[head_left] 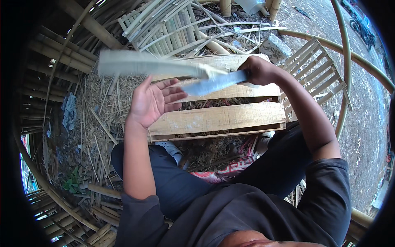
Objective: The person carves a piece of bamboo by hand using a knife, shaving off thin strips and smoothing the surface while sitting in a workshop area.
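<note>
My right hand (261,70) is closed round the handle of a large knife (216,82), a machete-like blade that points left over a low slatted wooden crate (222,116). Beside the crate's left end, my left hand (151,101) is open, palm up, with its fingers spread towards the blade tip. Just beyond those fingers, a pale split bamboo piece (138,64) is smeared by motion. Its right end overlaps the blade in the picture; whether they touch, I cannot tell. No finger of my left hand is seen wrapped round the bamboo.
A stack of bamboo slats (164,31) lies at the far side. On the right, a slatted bamboo panel (317,70) leans near a curved pole (345,82). A stone block (275,47) sits behind the crate. Shavings and a blue rag (69,111) litter the ground at left.
</note>
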Motion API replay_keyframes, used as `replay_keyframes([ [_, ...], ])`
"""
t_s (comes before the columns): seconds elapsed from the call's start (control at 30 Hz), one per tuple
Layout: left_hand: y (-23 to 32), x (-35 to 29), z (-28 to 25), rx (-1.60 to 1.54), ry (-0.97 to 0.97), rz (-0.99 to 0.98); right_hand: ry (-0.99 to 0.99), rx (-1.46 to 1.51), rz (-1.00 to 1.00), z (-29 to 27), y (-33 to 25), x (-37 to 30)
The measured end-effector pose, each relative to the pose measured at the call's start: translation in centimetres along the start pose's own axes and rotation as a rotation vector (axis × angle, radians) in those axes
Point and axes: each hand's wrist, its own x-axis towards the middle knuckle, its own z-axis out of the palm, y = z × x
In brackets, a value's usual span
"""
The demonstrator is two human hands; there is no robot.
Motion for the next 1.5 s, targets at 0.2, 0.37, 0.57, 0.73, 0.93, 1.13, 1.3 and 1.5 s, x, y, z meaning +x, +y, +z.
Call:
replay_keyframes([
  [0.2, -0.8, -0.8, 0.4, 0.390, -0.488, -0.412, -0.088, -0.325, -0.207, 1.7, 0.6, -0.8],
  [0.37, -3.4, -1.2, 2.0, 0.453, -0.510, -0.581, -0.072, -0.353, -0.251, 2.3, 0.0, -1.3],
  [0.57, -4.4, -1.2, 1.4, 0.498, -0.327, -0.540, -0.038, -0.275, -0.101, 0.0, 1.5, -1.9],
  [0.73, -3.9, -1.3, 1.5, 0.359, -0.189, -0.500, 0.147, -0.069, -0.039, -2.3, 3.3, -2.9],
  [0.93, -5.7, -0.6, 0.6, 0.360, -0.011, -0.461, 0.091, 0.213, 0.359, 1.1, 1.5, -0.9],
  [1.13, -7.4, 0.0, 2.3, 0.407, 0.056, -0.451, 0.140, 0.032, 0.551, 5.0, 6.0, 0.8],
  [1.3, -8.3, 0.5, 1.3, 0.492, 0.068, -0.387, 0.090, 0.130, 0.875, 4.1, 6.1, 2.4],
  [1.5, -8.1, 0.4, 1.9, 0.670, 0.014, -0.268, 0.217, 0.052, 0.760, 6.6, 6.3, 2.5],
])
